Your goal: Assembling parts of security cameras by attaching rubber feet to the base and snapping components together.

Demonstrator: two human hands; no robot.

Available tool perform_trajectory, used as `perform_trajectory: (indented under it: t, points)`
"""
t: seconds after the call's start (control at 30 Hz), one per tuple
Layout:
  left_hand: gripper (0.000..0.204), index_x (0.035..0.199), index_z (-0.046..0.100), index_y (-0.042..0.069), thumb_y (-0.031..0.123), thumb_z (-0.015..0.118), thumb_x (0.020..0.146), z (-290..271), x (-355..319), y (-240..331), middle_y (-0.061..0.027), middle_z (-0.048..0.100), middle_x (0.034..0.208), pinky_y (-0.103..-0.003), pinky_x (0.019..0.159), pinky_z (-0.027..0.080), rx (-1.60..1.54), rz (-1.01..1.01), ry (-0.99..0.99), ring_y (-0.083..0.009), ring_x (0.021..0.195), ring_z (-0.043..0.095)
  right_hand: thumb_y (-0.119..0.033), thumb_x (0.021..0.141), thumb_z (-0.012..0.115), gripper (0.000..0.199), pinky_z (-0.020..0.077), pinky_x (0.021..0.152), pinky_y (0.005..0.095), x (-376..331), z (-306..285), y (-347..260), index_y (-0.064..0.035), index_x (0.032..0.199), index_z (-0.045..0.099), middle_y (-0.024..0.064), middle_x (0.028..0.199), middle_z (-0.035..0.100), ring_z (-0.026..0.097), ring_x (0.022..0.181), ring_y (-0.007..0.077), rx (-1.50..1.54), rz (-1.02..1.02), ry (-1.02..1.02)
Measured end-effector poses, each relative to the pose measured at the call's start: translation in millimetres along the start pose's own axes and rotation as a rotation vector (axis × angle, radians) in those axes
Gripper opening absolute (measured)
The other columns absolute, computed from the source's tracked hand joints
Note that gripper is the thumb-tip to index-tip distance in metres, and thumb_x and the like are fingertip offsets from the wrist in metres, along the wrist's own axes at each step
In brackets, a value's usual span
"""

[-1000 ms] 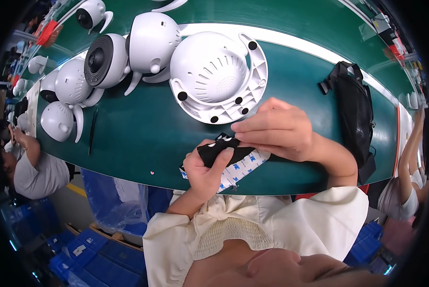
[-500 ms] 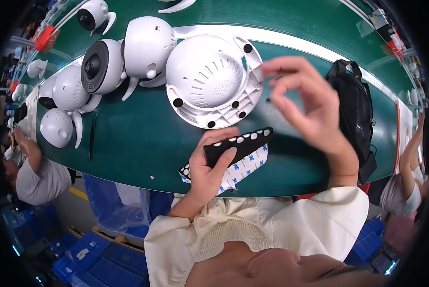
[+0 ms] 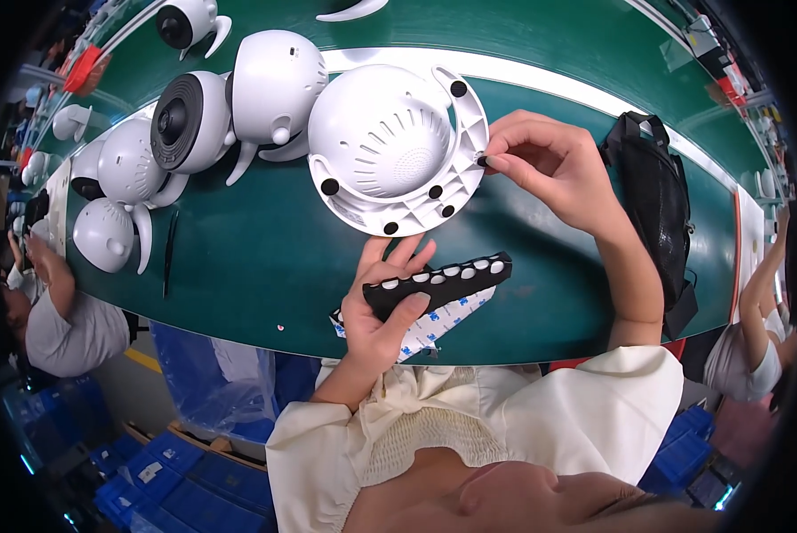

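Note:
A white round plastic housing point(image 3: 367, 115) with vent slots lies on the green table, its ribbed curved base point(image 3: 416, 213) turned up. Several black round pads point(image 3: 330, 186) sit on that base. At its right edge, my right hand point(image 3: 563, 173) pinches a small black foot pad point(image 3: 483, 162) between thumb and fingers, against or very close to the rim. My left hand point(image 3: 376, 306) grips a folded black pad sheet point(image 3: 443, 286) with pale round spots along its edge and a white and blue printed backing point(image 3: 447, 318). Its fingertips are just below the housing.
More white rounded devices point(image 3: 274, 89) crowd the table's left side, near a thin black tool point(image 3: 170, 253). A black bag point(image 3: 652, 195) lies at the right. Blue bins point(image 3: 185, 480) stand below the table's edge. Other people point(image 3: 83, 329) work at both sides.
My right hand has moved down and left to the housing's rim, its fingers closing on the pad there. My left fingers have spread slightly, and the sheet has tilted a little.

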State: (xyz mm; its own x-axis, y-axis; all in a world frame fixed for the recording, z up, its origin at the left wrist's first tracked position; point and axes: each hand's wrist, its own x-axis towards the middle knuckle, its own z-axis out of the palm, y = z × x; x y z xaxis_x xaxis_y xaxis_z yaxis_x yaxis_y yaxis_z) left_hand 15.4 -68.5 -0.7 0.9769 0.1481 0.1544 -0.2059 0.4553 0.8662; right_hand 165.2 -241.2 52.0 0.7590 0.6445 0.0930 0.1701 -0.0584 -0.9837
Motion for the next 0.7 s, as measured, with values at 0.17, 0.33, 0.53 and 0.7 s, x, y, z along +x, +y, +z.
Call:
perform_trajectory:
  t: [0.17,0.33,0.53,0.7]
  points:
    - [0.011,0.086,0.049,-0.007,-0.004,0.052,0.077,-2,1,1,-0.0234,0.026,0.128,-0.051,0.096,0.030,0.029,0.005,-0.054,-0.0433,0.119,0.032,0.002,0.079,0.055,0.009,0.0474,0.073,0.0245,0,5,1,0.0065,0.087,0.057,0.0089,0.091,0.055,0.055,0.081,0.0131,-0.068,-0.063,0.019]
    - [0.012,0.088,0.049,-0.007,-0.003,0.053,0.077,0,1,3,-0.0250,0.026,0.127,-0.049,0.096,0.032,-0.004,-0.003,-0.027,-0.0428,0.117,0.035,0.004,0.075,0.058,0.010,0.0508,0.066,0.0230,-3,11,9,0.0040,0.086,0.058,0.0083,0.085,0.060,0.059,0.076,0.0125,-0.309,-0.268,0.158]
    - [0.015,0.090,0.050,-0.008,0.001,0.055,0.078,0,0,3,-0.0262,0.029,0.127,-0.044,0.095,0.033,-0.006,-0.017,0.007,-0.0386,0.116,0.039,0.007,0.071,0.060,0.018,0.0510,0.059,0.0233,-5,21,26,0.0024,0.088,0.059,0.0109,0.083,0.061,0.061,0.071,0.0168,-0.552,-0.528,0.285]
    - [0.015,0.090,0.050,-0.006,0.002,0.055,0.079,-6,-2,0,-0.0274,0.031,0.126,-0.042,0.094,0.034,0.019,-0.049,0.011,-0.0358,0.113,0.042,0.008,0.068,0.061,0.023,0.0506,0.056,0.0255,-4,23,39,0.0038,0.090,0.059,0.0153,0.086,0.061,0.062,0.068,0.0210,-0.738,-0.759,0.339]
